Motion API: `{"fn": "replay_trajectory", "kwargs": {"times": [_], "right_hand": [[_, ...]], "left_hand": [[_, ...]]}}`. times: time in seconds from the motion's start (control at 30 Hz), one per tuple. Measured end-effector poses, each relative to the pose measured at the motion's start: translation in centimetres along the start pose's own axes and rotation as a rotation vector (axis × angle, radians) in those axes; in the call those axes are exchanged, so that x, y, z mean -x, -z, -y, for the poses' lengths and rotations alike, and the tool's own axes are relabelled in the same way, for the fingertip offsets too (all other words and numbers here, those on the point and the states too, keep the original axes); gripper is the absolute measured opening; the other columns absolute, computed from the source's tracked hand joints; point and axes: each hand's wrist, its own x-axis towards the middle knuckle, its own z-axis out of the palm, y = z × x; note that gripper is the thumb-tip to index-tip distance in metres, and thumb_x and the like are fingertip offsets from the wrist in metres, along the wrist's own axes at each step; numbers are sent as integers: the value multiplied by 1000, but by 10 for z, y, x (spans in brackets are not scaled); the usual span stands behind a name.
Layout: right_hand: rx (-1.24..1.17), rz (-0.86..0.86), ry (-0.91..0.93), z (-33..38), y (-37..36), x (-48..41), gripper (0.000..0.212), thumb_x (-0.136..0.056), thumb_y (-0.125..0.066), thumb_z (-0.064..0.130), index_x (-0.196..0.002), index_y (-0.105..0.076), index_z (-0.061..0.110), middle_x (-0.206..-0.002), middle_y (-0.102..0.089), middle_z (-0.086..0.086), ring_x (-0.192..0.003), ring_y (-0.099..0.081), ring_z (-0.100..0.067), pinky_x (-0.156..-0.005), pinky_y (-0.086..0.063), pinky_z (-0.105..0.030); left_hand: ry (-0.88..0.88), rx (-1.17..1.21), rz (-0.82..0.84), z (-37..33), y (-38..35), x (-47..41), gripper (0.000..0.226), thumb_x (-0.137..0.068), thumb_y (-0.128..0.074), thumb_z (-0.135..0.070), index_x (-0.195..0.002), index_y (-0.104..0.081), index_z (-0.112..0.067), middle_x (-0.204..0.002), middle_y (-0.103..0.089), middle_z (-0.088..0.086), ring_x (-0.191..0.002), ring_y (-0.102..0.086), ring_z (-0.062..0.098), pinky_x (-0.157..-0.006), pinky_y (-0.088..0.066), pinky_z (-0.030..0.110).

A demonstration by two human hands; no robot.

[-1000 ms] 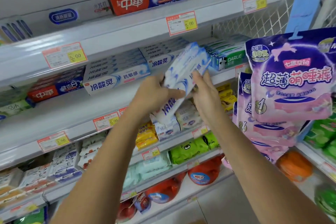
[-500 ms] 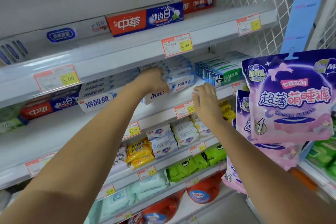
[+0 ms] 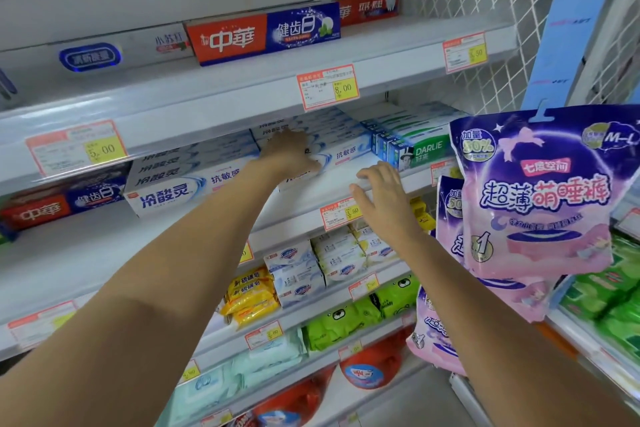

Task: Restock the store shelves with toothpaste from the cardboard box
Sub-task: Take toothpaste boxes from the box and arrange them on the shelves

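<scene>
White toothpaste boxes (image 3: pixel 346 153): left hand (image 3: pixel 289 157) presses them, fingers extended; right hand (image 3: pixel 382 199), at 4 o'clock, fingers spread, holding nothing.

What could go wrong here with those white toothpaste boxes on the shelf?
The left hand presses on a stack of white toothpaste boxes several high; an uneven push might topple one off the shelf. The right hand is at the shelf edge, its arm close beside the hanging purple packs; pulling back could knock them.
</scene>
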Motion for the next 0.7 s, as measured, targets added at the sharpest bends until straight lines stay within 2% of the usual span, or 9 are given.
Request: {"fn": "replay_trajectory", "kwargs": {"times": [0.07,0.13,0.2,0.3,0.43,0.7], "right_hand": [[-4,0,-1,-1,-1,1,35,-98,-47,30,-122,-54,6,-126,-48,-7,-132,-30,-19,-111,-23,-31],[-6,-1,-2,-1,-2,1,34,-98,-46,30,-122,-54,6,-126,-48,-8,-132,-30,-20,-111,-22,-31],[-14,2,-10,-1,-2,2,34,-98,-45,29,-122,-53,6,-127,-47,-7,-133,-28,-20,-112,-20,-31],[-11,-7,-11,0,-4,1,33,-99,-45,28,-121,-53,5,-126,-48,-8,-133,-29,-21,-112,-19,-32],[-1,-20,-10,0,-6,1,33,-98,-45,28,-119,-54,4,-125,-48,-9,-134,-29,-23,-112,-20,-35],[21,-13,10,-2,-5,1,33,-99,-44,29,-117,-54,4,-122,-49,-9,-131,-32,-25,-112,-24,-39]], "left_hand": [[-40,-36,-55,12,-6,2,48,-76,-68,-51,-104,-57,-12,-104,-59,8,-103,-54,28,-82,-40,30],[-49,-98,-77,27,-13,5,71,-70,-70,-60,-122,-54,-15,-123,-57,12,-117,-48,32,-104,-33,38],[-71,-121,-103,41,-17,9,81,-72,-69,-60,-135,-45,-15,-131,-52,14,-123,-42,32,-112,-25,41],[-103,-102,-130,49,-19,13,78,-80,-65,-55,-141,-39,-15,-133,-49,16,-124,-38,33,-109,-25,39],[-79,-104,-139,47,-21,9,78,-81,-60,-59,-142,-38,-16,-132,-47,16,-123,-36,33,-105,-28,38],[-63,-83,-169,52,-26,2,74,-85,-57,-56,-145,-34,-19,-137,-41,11,-130,-29,30,-108,-27,38]]}}
